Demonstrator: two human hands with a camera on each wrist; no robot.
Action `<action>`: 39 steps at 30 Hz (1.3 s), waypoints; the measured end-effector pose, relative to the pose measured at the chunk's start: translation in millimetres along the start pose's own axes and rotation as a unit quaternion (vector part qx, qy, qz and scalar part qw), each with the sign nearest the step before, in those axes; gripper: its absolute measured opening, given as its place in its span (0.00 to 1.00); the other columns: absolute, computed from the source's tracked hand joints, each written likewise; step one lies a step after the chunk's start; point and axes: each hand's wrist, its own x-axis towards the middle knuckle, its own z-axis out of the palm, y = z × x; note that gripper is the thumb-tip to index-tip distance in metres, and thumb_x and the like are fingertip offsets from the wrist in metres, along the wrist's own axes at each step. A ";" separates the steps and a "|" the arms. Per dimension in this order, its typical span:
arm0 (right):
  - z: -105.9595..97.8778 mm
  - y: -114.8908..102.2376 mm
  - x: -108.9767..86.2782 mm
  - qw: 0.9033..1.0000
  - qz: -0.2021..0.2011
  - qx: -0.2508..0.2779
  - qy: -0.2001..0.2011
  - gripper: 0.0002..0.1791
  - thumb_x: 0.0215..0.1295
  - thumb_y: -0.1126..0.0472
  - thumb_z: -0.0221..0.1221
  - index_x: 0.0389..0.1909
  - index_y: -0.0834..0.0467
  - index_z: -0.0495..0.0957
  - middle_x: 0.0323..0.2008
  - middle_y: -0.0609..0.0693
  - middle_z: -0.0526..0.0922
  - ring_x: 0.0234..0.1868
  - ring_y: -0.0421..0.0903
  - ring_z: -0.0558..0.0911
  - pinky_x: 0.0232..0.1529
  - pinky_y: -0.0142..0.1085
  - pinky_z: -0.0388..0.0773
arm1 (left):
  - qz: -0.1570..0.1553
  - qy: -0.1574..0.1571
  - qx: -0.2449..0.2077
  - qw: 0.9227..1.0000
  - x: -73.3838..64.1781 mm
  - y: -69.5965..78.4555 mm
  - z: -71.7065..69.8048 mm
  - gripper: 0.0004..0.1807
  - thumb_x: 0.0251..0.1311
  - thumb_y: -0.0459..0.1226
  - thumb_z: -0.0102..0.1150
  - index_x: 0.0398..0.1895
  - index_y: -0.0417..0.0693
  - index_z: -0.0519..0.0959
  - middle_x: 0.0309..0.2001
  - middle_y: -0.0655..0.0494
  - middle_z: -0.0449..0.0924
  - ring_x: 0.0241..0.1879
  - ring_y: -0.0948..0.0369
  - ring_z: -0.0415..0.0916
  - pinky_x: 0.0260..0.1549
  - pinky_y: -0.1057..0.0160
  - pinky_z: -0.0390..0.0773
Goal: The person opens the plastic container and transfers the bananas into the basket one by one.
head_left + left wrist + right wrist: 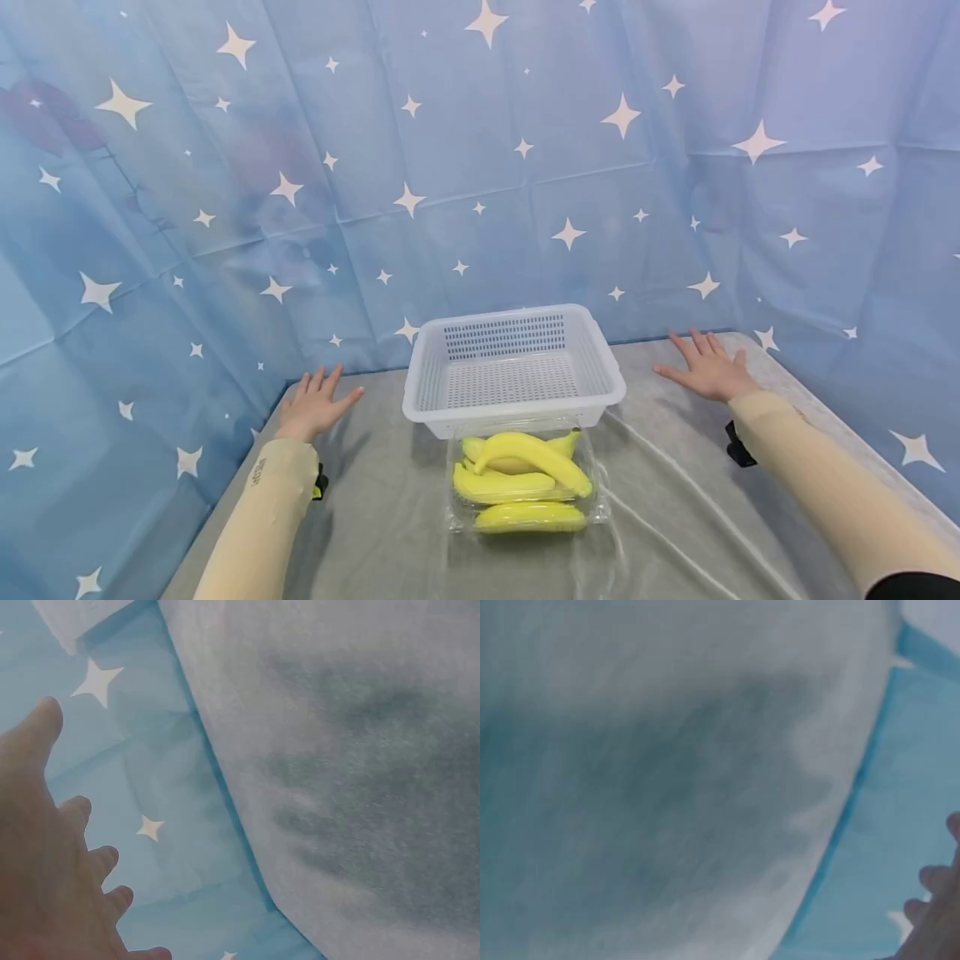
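My left hand (311, 407) is held with fingers spread over the left side of the table, holding nothing. Over the right side, my right hand (712, 368) is likewise spread and holds nothing. Between them, several yellow bananas (534, 454) lie in a clear plastic container (600, 500). Directly behind it stands a white perforated basket (517, 410), nearer the table's back edge. Both hands are apart from these things. In the left wrist view the left hand (52, 847) shows straight fingers; only part of the right hand (937, 915) appears in the right wrist view.
A grey cloth covers the table (382, 517). Blue curtains (465, 150) with white stars hang behind it and along both sides. Shadows of the hands fall on the tabletop. Creases run across the cloth right of the container.
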 end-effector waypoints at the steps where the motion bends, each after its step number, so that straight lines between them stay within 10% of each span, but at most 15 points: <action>1: -1.3 -2.0 0.2 1.000 -0.003 0.008 0.004 0.50 0.53 0.26 0.38 0.68 0.55 0.40 0.64 0.69 0.36 0.62 0.67 0.33 0.44 0.69 0.25 | 0.003 0.001 -0.003 1.000 -0.7 0.9 -0.9 0.49 0.48 0.72 0.27 0.68 0.54 0.41 0.66 0.38 0.36 0.63 0.39 0.30 0.49 0.32 0.31; 13: -31.6 -60.1 -6.3 0.979 -0.120 0.134 0.094 0.39 0.61 0.43 0.49 0.67 0.56 0.47 0.66 0.60 0.42 0.65 0.61 0.43 0.52 0.63 0.44 | 0.064 0.042 -0.098 0.992 -13.1 35.9 -18.6 0.42 0.54 0.67 0.30 0.61 0.47 0.61 0.57 0.43 0.65 0.53 0.45 0.63 0.46 0.44 0.63; 22: -25.9 -116.2 -37.1 0.951 -0.223 0.180 0.113 0.36 0.57 0.50 0.57 0.65 0.54 0.54 0.66 0.53 0.47 0.65 0.57 0.49 0.53 0.61 0.50 | 0.093 0.079 -0.190 0.974 -43.3 60.6 -2.9 0.27 0.56 0.61 0.42 0.42 0.53 0.77 0.32 0.58 0.77 0.31 0.62 0.73 0.29 0.60 0.72; 31: -26.8 -181.4 -84.5 0.913 -0.348 0.154 0.147 0.40 0.53 0.50 0.60 0.65 0.54 0.53 0.66 0.49 0.49 0.65 0.52 0.50 0.58 0.54 0.47 | 0.106 0.005 -0.298 0.949 -70.4 83.9 28.7 0.14 0.56 0.53 0.51 0.24 0.56 0.78 0.23 0.56 0.77 0.25 0.56 0.74 0.19 0.63 0.71; 39: -9.3 -220.0 -107.5 0.894 -0.423 0.107 0.099 0.39 0.54 0.44 0.58 0.65 0.49 0.54 0.66 0.47 0.52 0.63 0.45 0.57 0.59 0.55 0.39 | 0.121 -0.067 -0.359 0.923 -85.8 100.9 56.5 0.19 0.59 0.51 0.49 0.40 0.46 0.77 0.28 0.47 0.76 0.28 0.51 0.74 0.17 0.57 0.73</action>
